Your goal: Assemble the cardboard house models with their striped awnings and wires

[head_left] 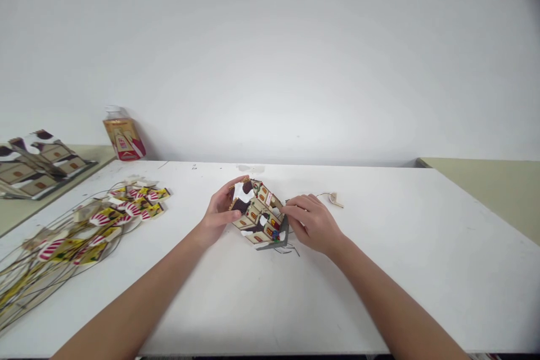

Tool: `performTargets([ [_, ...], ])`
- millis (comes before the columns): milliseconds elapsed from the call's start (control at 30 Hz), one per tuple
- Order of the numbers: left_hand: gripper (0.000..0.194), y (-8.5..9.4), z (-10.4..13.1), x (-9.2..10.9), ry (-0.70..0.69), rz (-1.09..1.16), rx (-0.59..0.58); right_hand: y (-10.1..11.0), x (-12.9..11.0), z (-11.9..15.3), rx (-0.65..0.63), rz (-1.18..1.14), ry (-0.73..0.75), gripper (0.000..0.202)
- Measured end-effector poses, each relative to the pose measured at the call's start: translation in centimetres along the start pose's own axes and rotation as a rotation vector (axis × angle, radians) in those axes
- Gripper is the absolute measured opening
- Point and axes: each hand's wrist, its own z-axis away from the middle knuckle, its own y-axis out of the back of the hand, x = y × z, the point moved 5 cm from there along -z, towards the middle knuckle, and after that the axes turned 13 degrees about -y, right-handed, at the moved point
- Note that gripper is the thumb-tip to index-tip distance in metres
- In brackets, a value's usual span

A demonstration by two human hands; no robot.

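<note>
A small model house (258,215) with cream walls, painted windows and white snow patches on a dark roof is tilted over the white table. My left hand (219,211) grips it by the roof side, thumb on the front and fingers behind. At the house's right edge, my right hand (310,222) has its fingers pinched together against the wall; what they hold is hidden. Thin dark wires (291,248) stick out below the grey base. A small pale piece (335,200) lies behind my right hand, with a thin wire running from it toward the hand.
Several red-and-white striped, yellow-marked pieces with long wires (122,211) lie heaped on the left of the white table (422,270). More model houses (42,163) stand on a greenish surface at far left. A bottle with a red and gold label (124,135) stands by the wall.
</note>
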Motion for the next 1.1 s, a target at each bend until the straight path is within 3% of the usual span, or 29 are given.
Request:
performTargets([
  [533, 0.077, 0.15, -0.16, -0.14, -0.016, 0.006, -0.008, -0.09, 0.40, 0.13, -0.019, 0.087, 0.021, 0.034],
  [767, 0.078, 0.04, -0.08, -0.11, -0.001, 0.005, 0.000, 0.09, 0.16, 0.00, 0.006, 0.098, 0.059, 0.030],
  [1100, 0.075, -0.18, -0.09, 0.16, -0.017, 0.000, 0.000, -0.06, -0.48, -0.30, -0.061, 0.228, 0.074, 0.029],
])
